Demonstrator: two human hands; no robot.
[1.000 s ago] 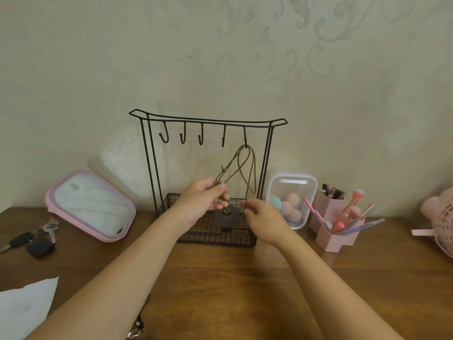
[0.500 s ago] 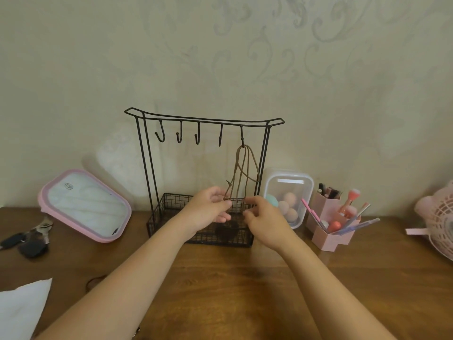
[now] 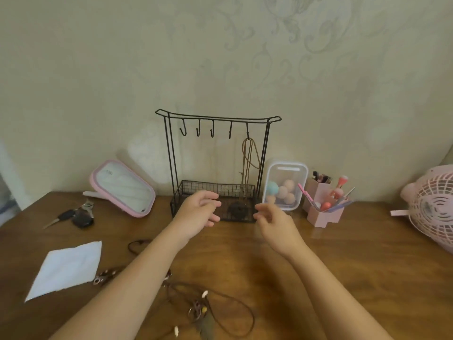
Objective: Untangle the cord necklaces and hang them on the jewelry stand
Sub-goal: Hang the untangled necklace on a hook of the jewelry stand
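We had let go of the brown necklace, so it hung alone at the right end of the jewelry stand. Our left hand and right hand were apart and empty, fingers loose. The tangled necklaces still lay on the near tabletop.

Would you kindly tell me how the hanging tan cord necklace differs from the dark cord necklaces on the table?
The tan cord necklace hangs from the jewelry stand's rightmost hook; the dark cord necklaces lie tangled on the table. Its cord is paler than theirs. Both carry pendants.
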